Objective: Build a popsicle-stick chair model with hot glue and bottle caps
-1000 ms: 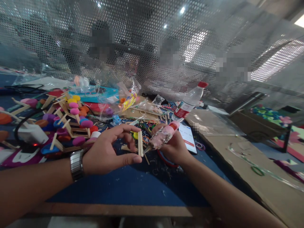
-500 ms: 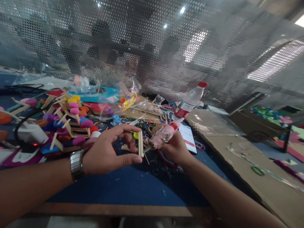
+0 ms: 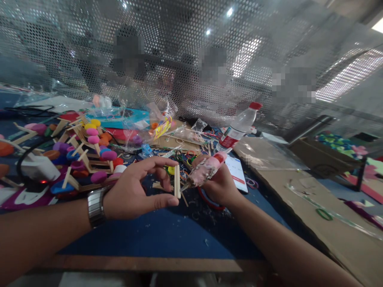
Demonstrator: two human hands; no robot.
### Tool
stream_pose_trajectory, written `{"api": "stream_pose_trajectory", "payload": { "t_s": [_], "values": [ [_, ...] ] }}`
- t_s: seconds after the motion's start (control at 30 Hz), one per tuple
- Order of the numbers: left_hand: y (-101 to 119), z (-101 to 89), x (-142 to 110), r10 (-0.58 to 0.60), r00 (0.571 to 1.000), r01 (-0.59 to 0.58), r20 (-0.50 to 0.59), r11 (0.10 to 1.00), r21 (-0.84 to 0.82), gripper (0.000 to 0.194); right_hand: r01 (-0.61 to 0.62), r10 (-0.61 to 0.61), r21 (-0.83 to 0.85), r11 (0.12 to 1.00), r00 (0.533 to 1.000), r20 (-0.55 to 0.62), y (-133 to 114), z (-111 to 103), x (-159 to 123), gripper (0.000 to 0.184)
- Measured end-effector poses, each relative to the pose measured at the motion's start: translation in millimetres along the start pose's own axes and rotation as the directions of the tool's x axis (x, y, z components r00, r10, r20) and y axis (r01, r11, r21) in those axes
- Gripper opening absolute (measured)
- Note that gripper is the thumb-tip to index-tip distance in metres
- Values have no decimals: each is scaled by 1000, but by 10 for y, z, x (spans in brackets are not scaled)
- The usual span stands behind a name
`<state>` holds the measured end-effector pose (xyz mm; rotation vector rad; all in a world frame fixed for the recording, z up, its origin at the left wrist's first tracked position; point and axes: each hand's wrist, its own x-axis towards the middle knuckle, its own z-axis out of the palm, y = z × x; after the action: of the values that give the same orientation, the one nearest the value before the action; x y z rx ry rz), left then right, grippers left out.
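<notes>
Between the thumb and fingers of my left hand (image 3: 134, 189) I pinch a few short wooden sticks (image 3: 177, 181) laid side by side, held upright by their ends. My right hand (image 3: 220, 185) is wrapped round a pink hot glue gun (image 3: 203, 171) with crusted glue on its front. Its nozzle points down and left at the lower end of the sticks; whether it touches them I cannot tell. Loose wooden sticks (image 3: 161, 186) lie on the blue table behind my left fingers.
Wooden-stick pieces with coloured discs (image 3: 89, 159) crowd the left, beside a white plug adapter (image 3: 40, 167). A plastic bottle (image 3: 237, 127) with a red cap and a phone (image 3: 236, 173) stand and lie beyond my right hand. Cardboard (image 3: 299, 191) covers the right; a perforated screen (image 3: 179, 52) rises behind.
Almost nothing differs. Both hands, the sticks and the glue gun keep nearly the same places.
</notes>
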<state>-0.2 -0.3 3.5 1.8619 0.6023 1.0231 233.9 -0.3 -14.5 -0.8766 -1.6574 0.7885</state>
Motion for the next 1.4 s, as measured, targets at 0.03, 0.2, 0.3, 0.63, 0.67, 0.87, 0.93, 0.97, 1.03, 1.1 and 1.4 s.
{"api": "stream_pose_trajectory", "payload": {
  "t_s": [0.03, 0.2, 0.3, 0.63, 0.67, 0.87, 0.93, 0.97, 1.03, 1.1, 1.4],
  "values": [
    [-1, 0, 0, 2, 1000, -2, 0, 1000, -1, 56, 0, 0, -1, 1000, 1000, 0, 0, -1, 0, 11],
    [-6, -3, -1, 21, 1000, -21, 4, 1000, 10, 57, 2, -2, -22, 1000, 1000, 5, 12, -6, 1, 11],
    [-10, -6, -6, 25, 1000, -25, 5, 999, 19, 57, 20, -20, -16, 1000, 1000, 3, 30, -8, 2, 12],
    [-33, -6, -8, 61, 998, -61, 6, 998, 5, 58, 54, -54, 2, 999, 999, 6, 39, -16, 2, 12],
    [-35, -5, -9, 64, 998, -64, 6, 998, 8, 57, 46, -46, 1, 999, 999, 2, 39, -14, 2, 12],
    [-39, 5, -15, 81, 997, -81, 3, 997, -9, 57, 40, -40, -1, 999, 999, -13, 68, -12, -3, 17],
    [-41, 3, -16, 83, 997, -83, 2, 996, -11, 57, 36, -36, -7, 999, 999, -9, 75, -15, -7, 18],
    [-42, 2, -16, 85, 996, -85, 2, 996, -10, 57, 31, -31, -11, 999, 999, -11, 77, -17, -8, 18],
    [-43, -1, -14, 88, 996, -88, 4, 996, -8, 58, 25, -25, -14, 1000, 1000, -17, 76, -19, -7, 19],
    [-42, -3, -11, 90, 996, -90, 6, 996, -6, 58, 26, -27, -18, 999, 999, -20, 70, -20, -4, 17],
    [-28, -4, -20, 86, 996, -86, 10, 996, 2, 58, 59, -59, -49, 997, 998, -11, 34, -16, 17, 12]
  ]
}}
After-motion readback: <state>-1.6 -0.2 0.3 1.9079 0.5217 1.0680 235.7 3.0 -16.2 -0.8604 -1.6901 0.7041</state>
